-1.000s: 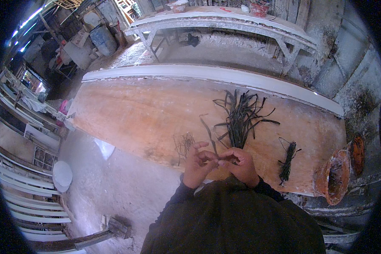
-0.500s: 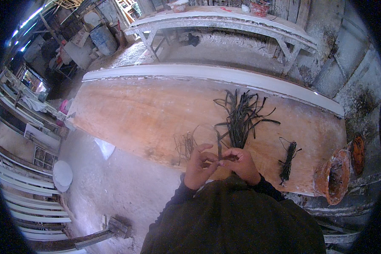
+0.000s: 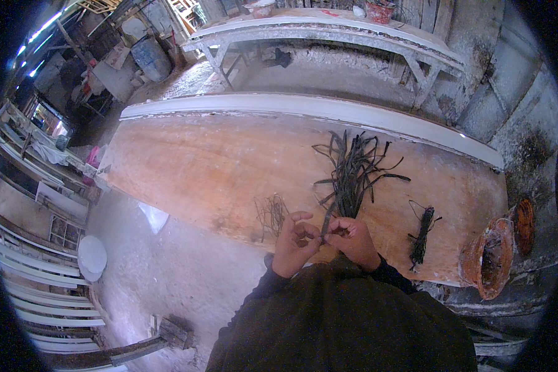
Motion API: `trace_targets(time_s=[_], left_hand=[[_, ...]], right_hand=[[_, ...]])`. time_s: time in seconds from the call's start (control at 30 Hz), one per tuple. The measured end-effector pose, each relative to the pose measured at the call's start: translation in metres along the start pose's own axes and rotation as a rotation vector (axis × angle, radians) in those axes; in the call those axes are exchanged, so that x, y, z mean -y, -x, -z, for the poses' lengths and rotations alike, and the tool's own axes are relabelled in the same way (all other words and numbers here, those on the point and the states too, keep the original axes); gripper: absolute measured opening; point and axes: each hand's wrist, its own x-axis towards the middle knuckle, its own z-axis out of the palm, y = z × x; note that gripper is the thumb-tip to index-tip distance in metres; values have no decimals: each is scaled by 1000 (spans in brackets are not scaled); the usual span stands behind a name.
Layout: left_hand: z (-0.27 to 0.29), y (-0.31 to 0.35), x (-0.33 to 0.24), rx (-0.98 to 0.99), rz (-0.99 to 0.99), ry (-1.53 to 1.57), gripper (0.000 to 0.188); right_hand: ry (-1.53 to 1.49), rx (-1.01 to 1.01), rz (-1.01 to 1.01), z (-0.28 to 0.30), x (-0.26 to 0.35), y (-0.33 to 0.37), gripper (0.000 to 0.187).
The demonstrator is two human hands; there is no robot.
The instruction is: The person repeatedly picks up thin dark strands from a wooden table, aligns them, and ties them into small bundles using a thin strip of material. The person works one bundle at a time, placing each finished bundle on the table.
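My left hand [image 3: 294, 247] and my right hand [image 3: 354, 243] meet close to my body at the near edge of a wooden board. Thumb and fingers of both hands pinch a dark, flat strip [image 3: 327, 224] that stands up between them. Just beyond, a large bundle of black strips [image 3: 352, 177] lies on the board with its loose ends fanned away from me. My right hand covers the near end of that bundle. Left of the hands is a small tangle of thin wire [image 3: 270, 214]. A smaller black tied bundle [image 3: 421, 239] lies to the right.
The wooden board [image 3: 192, 161] has a raised white rail [image 3: 291, 105] along its far side. An orange, crusted bowl-like container [image 3: 488, 257] tilts at the right end. Behind stands a white-stained bench [image 3: 328, 28]. White slats [image 3: 49, 273] are stacked at left.
The strip between my fingers has shifted a little and leans differently. A thin loop that arched above my left hand no longer shows. Both hands stay almost in place.
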Motion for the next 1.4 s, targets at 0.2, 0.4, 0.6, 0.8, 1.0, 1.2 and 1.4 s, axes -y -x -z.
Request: trace_targets(time_s=[0.2,0.4,0.6,0.8,1.0,1.2,1.4], left_hand=[[-2,2,-10,-6,137,145,24],[-2,4,-20,-48,168,111,13],[1,4,-19,-33,151,90,12],[0,4,-23,-21,214,85,10],[-1,3,-18,9,170,81,10],[-3,1,-7,56,126,51,11],[-4,2,-2,46,123,76,11]], right_hand=[[180,-100,137,0,17,4,8],[36,-87,94,-2,5,4,10],[101,-119,179,-2,15,5,13],[174,-87,235,2,11,5,14],[121,-71,197,1,5,5,12],[189,-101,174,-1,11,6,12],[179,-106,125,-2,23,10,12]])
